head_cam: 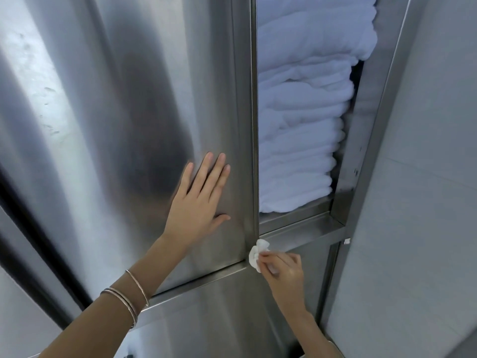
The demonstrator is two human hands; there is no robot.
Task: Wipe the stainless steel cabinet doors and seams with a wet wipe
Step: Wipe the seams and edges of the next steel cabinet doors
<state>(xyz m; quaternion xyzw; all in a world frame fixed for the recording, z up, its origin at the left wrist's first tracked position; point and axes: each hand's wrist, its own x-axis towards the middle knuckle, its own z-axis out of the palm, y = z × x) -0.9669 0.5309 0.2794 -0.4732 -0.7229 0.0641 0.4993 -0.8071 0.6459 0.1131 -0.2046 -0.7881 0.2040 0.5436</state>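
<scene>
Pinching a crumpled white wet wipe (256, 255) in the right grip (281, 267) and pressing it onto the seam (206, 277) at the lower right corner of the upper cabinet door (129, 125), just below the open shelf (304, 226). Laying the left grip (198, 202) flat and wide on that door, near the corner, wearing thin bangles (129, 302) on the wrist. Showing folded white towels (296, 138) stacked on the shelf.
</scene>
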